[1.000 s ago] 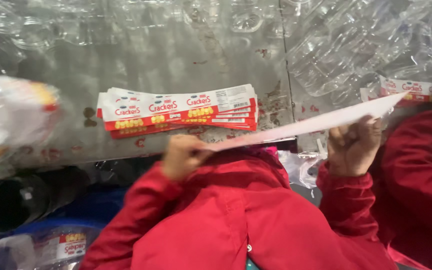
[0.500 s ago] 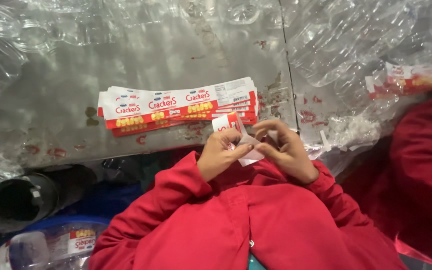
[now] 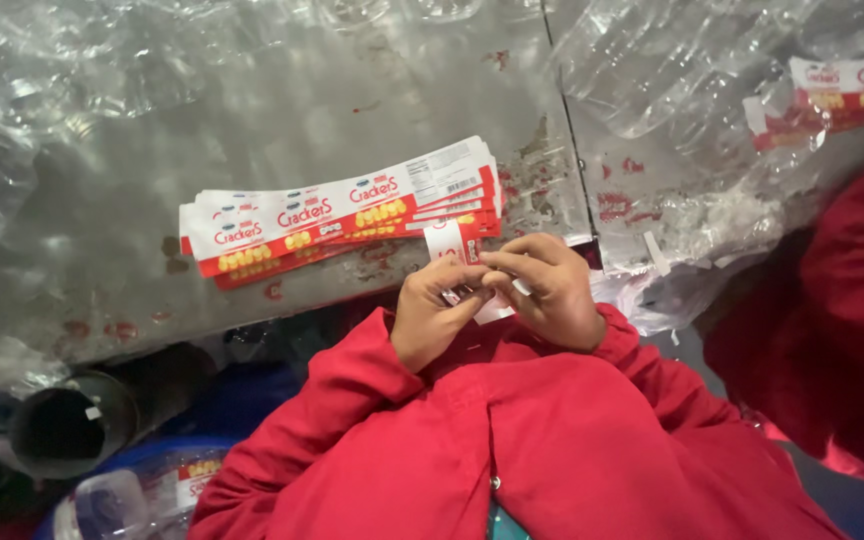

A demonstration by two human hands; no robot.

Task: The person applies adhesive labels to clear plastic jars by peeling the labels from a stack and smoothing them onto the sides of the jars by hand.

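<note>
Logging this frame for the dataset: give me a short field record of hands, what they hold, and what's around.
left hand: pinches a folded label, fingers closed on it
right hand: grips the same label from the other side
label stack: red and white strips, flat on the metal table, just beyond the hands
clear bottles: piled along the table's far side
dark tube: lower left, open end to camera
second person's sleeve: red, right edge

We see the left hand [image 3: 432, 320] and right hand [image 3: 544, 295] pinching 1 folded label [image 3: 449, 241] together, just beside the label stack [image 3: 342, 212] on the metal table [image 3: 252, 110].
</note>
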